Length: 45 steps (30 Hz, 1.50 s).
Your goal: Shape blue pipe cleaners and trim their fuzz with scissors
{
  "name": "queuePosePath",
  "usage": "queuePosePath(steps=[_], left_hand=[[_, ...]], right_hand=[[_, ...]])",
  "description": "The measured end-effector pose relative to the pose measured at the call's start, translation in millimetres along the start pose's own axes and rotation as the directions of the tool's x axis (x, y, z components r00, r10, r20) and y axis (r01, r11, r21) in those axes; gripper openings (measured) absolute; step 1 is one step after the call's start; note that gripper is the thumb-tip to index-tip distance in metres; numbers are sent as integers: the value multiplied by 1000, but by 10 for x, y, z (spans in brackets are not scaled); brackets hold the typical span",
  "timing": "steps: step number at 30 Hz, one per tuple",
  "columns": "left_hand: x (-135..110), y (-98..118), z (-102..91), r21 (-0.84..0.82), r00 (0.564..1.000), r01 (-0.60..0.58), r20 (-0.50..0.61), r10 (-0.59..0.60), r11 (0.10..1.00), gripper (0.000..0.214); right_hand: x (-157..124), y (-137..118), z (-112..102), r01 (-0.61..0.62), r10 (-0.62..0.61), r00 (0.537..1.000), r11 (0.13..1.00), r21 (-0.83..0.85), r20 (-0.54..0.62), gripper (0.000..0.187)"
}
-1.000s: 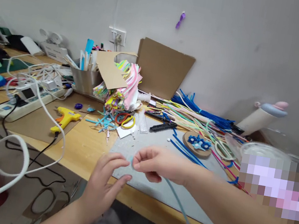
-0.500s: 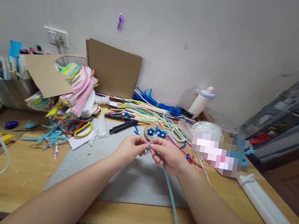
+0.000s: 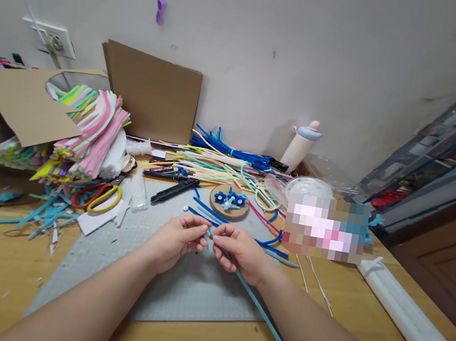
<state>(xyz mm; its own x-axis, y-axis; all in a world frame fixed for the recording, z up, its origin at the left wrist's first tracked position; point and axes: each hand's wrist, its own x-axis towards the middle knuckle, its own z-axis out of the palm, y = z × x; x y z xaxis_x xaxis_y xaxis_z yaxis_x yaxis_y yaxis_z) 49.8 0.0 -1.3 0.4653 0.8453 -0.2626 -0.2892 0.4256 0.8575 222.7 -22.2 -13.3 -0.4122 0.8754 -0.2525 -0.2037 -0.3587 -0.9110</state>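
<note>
Over the grey cutting mat [image 3: 168, 307], my left hand [image 3: 183, 239] and my right hand [image 3: 240, 252] meet fingertip to fingertip. Both pinch a light blue pipe cleaner [image 3: 260, 308], its worked end small and partly hidden between the fingers. The long tail passes under my right hand and slants down past the table's front edge. Just beyond my hands, a round wooden disc [image 3: 227, 212] carries dark blue pipe-cleaner flowers [image 3: 240, 199] with pale centres. Loose blue pipe cleaners [image 3: 281, 254] lie beside it.
Left are scissors [image 3: 104, 199], cut blue scraps [image 3: 50, 215] and a pipe-cleaner bundle [image 3: 98, 130]. A black pen-like tool [image 3: 175, 190] lies on the mat. Behind are loose pipe cleaners [image 3: 211, 166], cardboard [image 3: 153, 93] and a bottle [image 3: 300, 148]. At right rests a white wrapped pack [image 3: 406, 310].
The view has swung, so the scene sits further left. My hands are slightly lower in the picture and nearer me, still pinching the pipe cleaner; the disc now shows fully.
</note>
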Motion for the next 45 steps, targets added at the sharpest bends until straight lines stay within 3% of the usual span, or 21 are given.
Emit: queuePosePath(steps=[9, 12, 15, 18, 23, 36, 45], left_hand=[[5, -9, -15, -120, 1000, 12, -12, -13, 993, 17], [6, -9, -14, -149, 999, -7, -36, 2, 989, 15], [21, -9, -5, -165, 996, -49, -81, 36, 985, 14], [31, -6, 9, -165, 991, -88, -114, 70, 982, 16], [20, -15, 30, -156, 984, -132, -142, 110, 979, 23], [38, -29, 25, -99, 967, -208, -172, 189, 973, 28], [-4, -34, 52, -50, 983, -169, -81, 165, 984, 29]], right_hand=[[-38, 6, 126, 56, -56, 998, 997, 46, 6, 31], [-31, 46, 170, 128, -136, 987, 988, -87, -83, 31], [-3, 120, 217, 209, -252, 948, 954, -216, -194, 27], [19, 178, 258, 250, -310, 912, 939, -236, -268, 27], [4, 165, 302, 215, -279, 911, 950, -226, -305, 31], [-3, 188, 296, 226, -270, 925, 957, -185, -267, 30], [1, 151, 284, 212, -271, 912, 954, -212, -308, 32]])
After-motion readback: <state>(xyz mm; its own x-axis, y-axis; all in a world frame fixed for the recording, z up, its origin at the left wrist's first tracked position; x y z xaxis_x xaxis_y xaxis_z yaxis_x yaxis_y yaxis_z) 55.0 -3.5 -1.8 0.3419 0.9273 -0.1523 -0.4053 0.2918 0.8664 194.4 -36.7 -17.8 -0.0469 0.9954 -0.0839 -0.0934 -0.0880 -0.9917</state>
